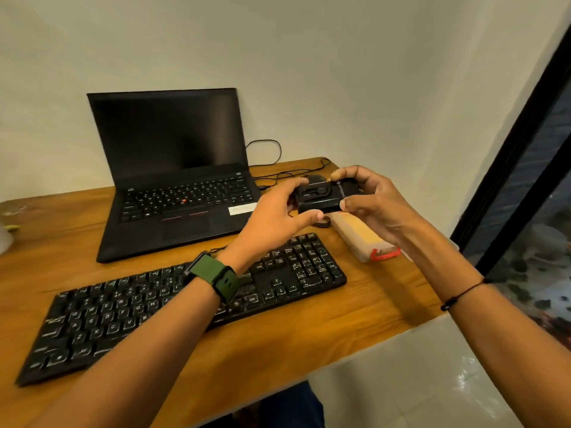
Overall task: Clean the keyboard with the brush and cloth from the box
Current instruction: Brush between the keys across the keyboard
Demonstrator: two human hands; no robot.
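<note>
Holding a small black box up in the air at centre right of the frame, both hands grip it from opposite sides. The left hand has its thumb under the near edge and its fingers curled over the far left corner; the right hand pinches the right end between thumb and fingers. The top of the box shows moulded recesses on its left half and pale lettering on its right half. Whether it is open I cannot tell.

Below the hands, the black keyboard lies slanted across the wooden table, running from lower left toward centre right. An open laptop with a dark screen stands behind it at upper left. Just right of the keyboard lies a pale flat pack with a red band. A green watch sits on the left wrist.
</note>
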